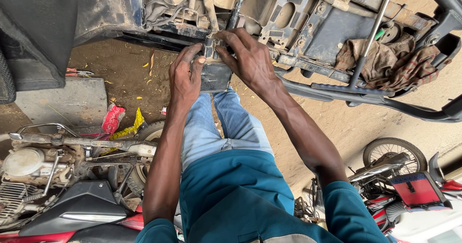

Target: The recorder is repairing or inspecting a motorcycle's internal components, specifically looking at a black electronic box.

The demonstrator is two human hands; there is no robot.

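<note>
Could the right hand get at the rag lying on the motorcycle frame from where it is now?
Probably yes. The right hand rests on the dark box on the frame, and the rag lies uncovered further along; only a thin metal rod crosses it.

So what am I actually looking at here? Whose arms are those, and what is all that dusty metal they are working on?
There is one picture, taken by a camera worn on a person's head, looking down over their own body, so the arms belong to the wearer. You see their teal shirt and blue jeans below. Both hands are on a small dark box-shaped part at the underside of a dusty motorcycle frame. The left hand grips its side; the right hand rests over its top, fingers reaching into the frame. A crumpled rag lies on the frame to the right. Other motorcycles stand on the dirt ground: one lower left, one lower right.
</note>
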